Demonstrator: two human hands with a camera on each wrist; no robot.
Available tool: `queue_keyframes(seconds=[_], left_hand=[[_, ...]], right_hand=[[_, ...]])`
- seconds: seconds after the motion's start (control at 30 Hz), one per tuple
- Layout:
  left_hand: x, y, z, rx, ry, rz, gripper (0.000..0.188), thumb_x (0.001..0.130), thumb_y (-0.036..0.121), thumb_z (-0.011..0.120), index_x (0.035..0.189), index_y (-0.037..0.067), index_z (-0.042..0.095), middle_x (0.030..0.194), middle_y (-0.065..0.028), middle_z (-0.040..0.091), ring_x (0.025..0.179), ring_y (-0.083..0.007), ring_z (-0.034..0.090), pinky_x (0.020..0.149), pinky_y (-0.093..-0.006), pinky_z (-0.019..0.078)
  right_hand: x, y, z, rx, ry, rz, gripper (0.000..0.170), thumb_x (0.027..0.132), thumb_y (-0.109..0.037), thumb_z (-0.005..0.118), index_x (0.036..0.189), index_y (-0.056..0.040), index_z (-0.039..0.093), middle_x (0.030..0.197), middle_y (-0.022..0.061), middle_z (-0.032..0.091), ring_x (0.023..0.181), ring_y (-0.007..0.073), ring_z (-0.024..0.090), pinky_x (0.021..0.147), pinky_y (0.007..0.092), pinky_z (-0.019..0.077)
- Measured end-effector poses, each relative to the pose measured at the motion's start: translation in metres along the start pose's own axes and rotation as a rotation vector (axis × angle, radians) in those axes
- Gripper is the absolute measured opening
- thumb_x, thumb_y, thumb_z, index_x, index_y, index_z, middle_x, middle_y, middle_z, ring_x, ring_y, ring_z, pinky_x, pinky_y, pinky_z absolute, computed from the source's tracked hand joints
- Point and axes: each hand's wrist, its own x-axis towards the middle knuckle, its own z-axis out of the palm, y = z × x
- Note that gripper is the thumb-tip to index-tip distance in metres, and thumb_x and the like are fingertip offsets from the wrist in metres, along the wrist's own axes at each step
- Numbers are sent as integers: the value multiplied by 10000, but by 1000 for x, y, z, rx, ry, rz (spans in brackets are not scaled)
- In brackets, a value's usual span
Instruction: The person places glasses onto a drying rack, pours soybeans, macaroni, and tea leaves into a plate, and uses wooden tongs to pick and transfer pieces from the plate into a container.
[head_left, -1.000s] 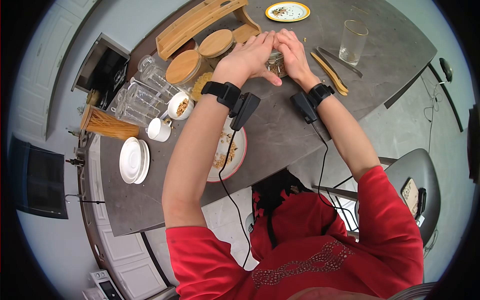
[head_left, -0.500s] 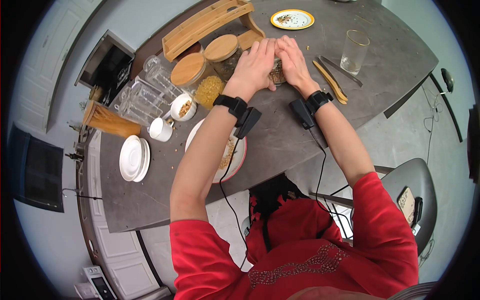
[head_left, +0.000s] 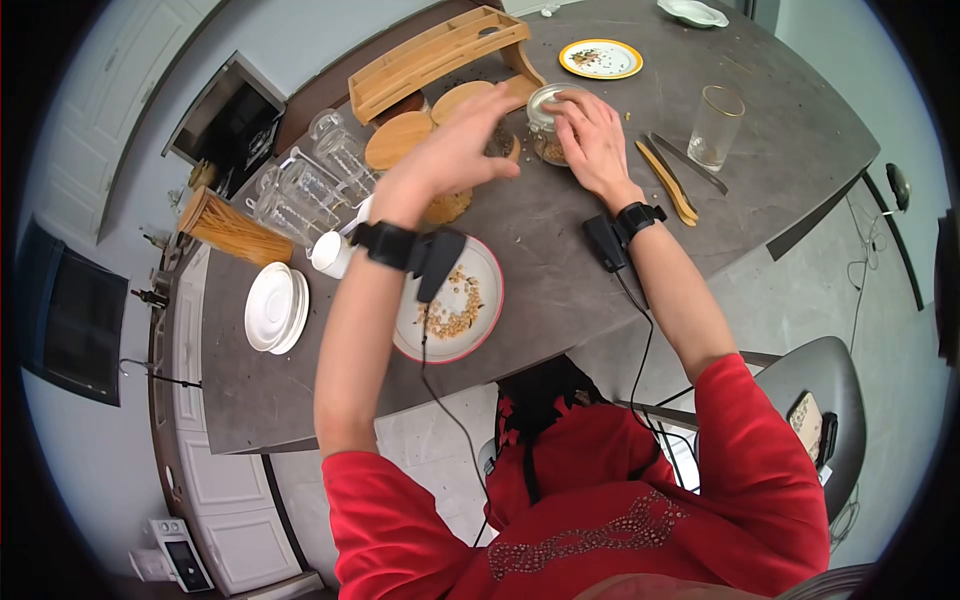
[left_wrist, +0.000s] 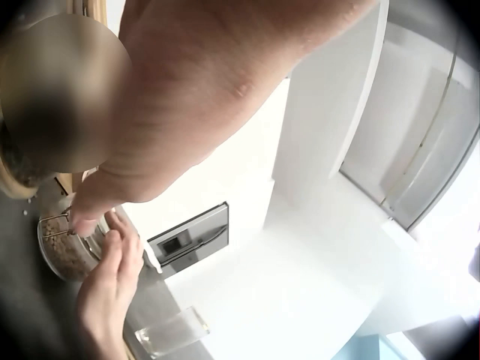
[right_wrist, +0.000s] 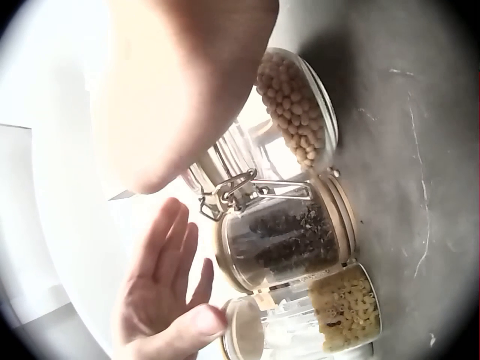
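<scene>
My right hand [head_left: 597,150] rests on the top of a clip-top glass jar [head_left: 550,150], its fingers loosely bent over the lid [head_left: 545,103]. Pale round beans [right_wrist: 292,109] lie in that jar, and a wire clasp [right_wrist: 240,191] shows at its side in the right wrist view. Away to the left of it, my left hand [head_left: 450,150] hovers with fingers extended and holds nothing. Beneath that hand are wooden-lidded jars [head_left: 398,140], partly hidden. One jar [right_wrist: 281,236] has dark contents; another holds yellow pasta [right_wrist: 349,311].
A wooden rack [head_left: 440,60] stands behind the jars. To the right lie tongs [head_left: 665,182] and a tall glass [head_left: 716,130], with a yellow-rimmed plate [head_left: 600,58] farther back. A red-rimmed bowl [head_left: 488,262], glass mugs [head_left: 300,195] and stacked saucers [head_left: 272,305] occupy the left and near side.
Both hands were together over the bean jar. My left hand has come off it and moved left over the wooden-lidded jars; my right hand stays on the lid, which now shows.
</scene>
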Motion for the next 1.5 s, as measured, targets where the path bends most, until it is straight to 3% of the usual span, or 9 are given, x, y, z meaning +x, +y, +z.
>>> queue_keyframes(seconds=[0.13,0.27,0.37,0.47,0.57,0.67,0.8,1.17,1.5], left_hand=[[-55,11,-50,-109,305,-150,600,861,235,828,1401,85,616,1461,-149,611,1398,-362,531,1171,-431,422],[-109,-21,-51,-113,467,-248,537,909,176,806,1397,50,620,1394,-131,662,1343,-275,595,1175,-401,420],[-141,-37,-41,-242,605,-291,452,941,150,775,1362,54,643,1351,-117,682,1285,-211,621,1107,-386,478],[-167,-55,-18,-211,789,-291,295,923,125,783,1200,47,717,1184,-114,743,1056,-193,710,900,-323,561],[-181,-68,4,-84,849,-266,150,930,79,765,1071,31,748,1005,-86,766,833,-150,716,741,-283,557],[-186,-73,27,-66,1008,-289,62,949,81,753,1002,48,758,713,-57,689,572,-116,616,577,-267,497],[-203,-76,42,162,881,-340,50,971,81,726,1002,73,764,620,-87,594,494,-90,542,486,-289,418],[-197,-74,44,-150,882,-369,250,1089,195,564,1060,49,766,591,30,502,542,-28,467,502,-244,344],[-192,-75,53,-271,855,-487,183,994,166,721,1165,102,732,658,4,656,568,-47,539,542,-239,424]], right_hand=[[1,-6,9,-219,130,-23,399,919,-183,667,1317,-172,660,1360,65,625,1337,291,536,1189,490,332],[6,-24,3,-180,210,-20,458,879,-167,706,1332,-157,636,1394,85,607,1354,308,526,1210,483,322],[8,-36,2,-137,228,-120,400,843,-129,715,1240,-130,669,1315,76,647,1267,299,585,1123,458,414],[11,-53,14,-48,123,-330,249,791,-97,725,1038,-115,698,1069,31,686,984,265,660,884,403,497],[21,-82,35,61,31,-320,258,830,-112,743,1084,-104,695,1102,46,686,961,268,684,823,390,540],[24,-109,61,156,-41,-66,354,919,-291,719,1206,-104,629,1074,104,687,874,340,704,768,448,582],[19,-118,64,272,-239,250,509,960,-399,693,1370,-121,582,1136,122,737,916,314,734,797,421,592],[16,-107,68,461,-422,247,861,950,-505,721,1632,-142,342,1438,212,588,1225,310,649,974,406,562],[3,-88,87,495,-560,183,1157,814,-514,861,1630,15,234,1490,274,530,1359,377,557,1147,432,457]])
